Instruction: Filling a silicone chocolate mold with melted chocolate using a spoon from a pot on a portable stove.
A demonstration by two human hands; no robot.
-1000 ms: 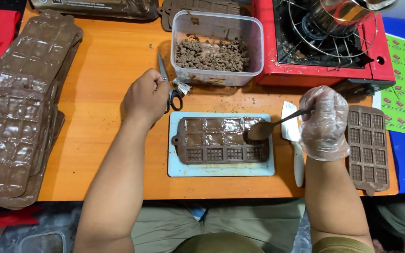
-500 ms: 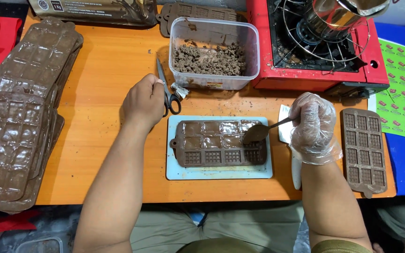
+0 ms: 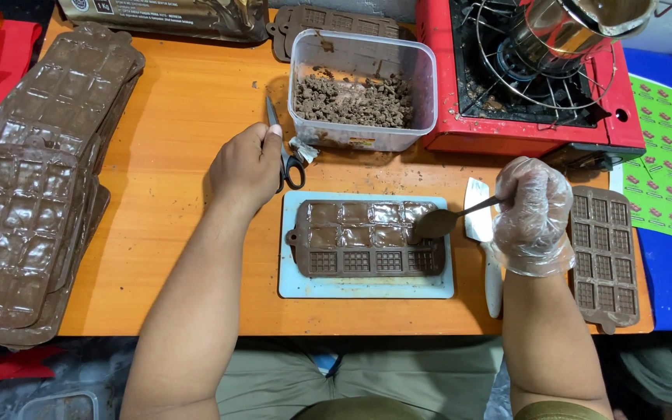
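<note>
A brown silicone bar mould [image 3: 367, 237] lies on a pale blue board [image 3: 365, 286] on the orange table. Its upper cells hold wet chocolate. My right hand [image 3: 533, 214], in a clear plastic glove, grips a spoon [image 3: 449, 220] whose chocolate-coated bowl rests over the mould's right end. My bare left hand [image 3: 246, 166] rests fingers curled on the table left of the board, touching black-handled scissors [image 3: 283, 153].
A clear tub of chocolate crumbs [image 3: 361, 91] stands behind the board. A red gas stove [image 3: 534, 85] carries a steel pot [image 3: 577, 31]. Filled moulds are stacked [image 3: 36, 183] at left. An empty mould [image 3: 604, 253] and a white spatula [image 3: 485, 249] lie at right.
The spoon has shifted slightly left onto the mould's upper right cells. My left hand stays by the scissors. The camera has tilted a little.
</note>
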